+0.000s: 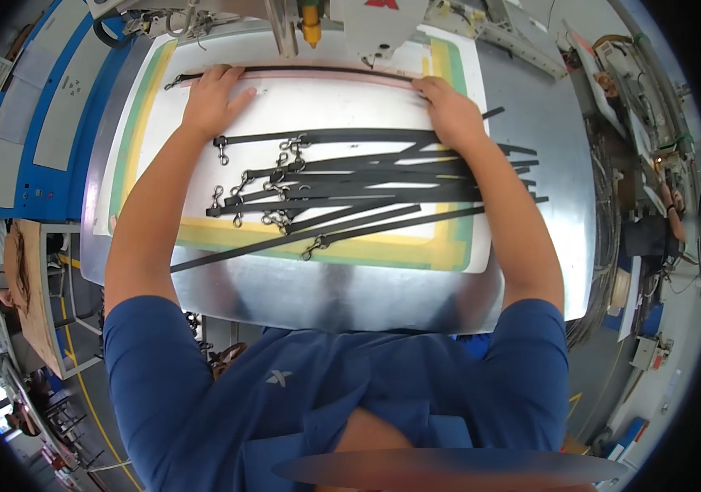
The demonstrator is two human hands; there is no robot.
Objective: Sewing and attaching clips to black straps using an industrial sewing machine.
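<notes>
A thin black strap (317,71) stretches sideways across the far part of the white board (326,107), along a pale pink strip. Its metal snap hook (174,82) lies at the left end. My left hand (212,102) rests on the strap near that hook, fingers over it and thumb spread away. At the strap's right end, my right hand (451,115) has its fingers closed together on it; the fingertips are partly hidden. Nearer to me lies a loose pile of black straps (350,178) with metal snap hooks mostly toward the left, and my right forearm passes above their right ends.
Beyond my hands hangs a white machine head (383,29) with a yellow nozzle (310,26) beside it. Yellow and green tape (342,244) borders the board on a metal table (317,291). A blue cabinet (51,107) stands left; other people work at both sides.
</notes>
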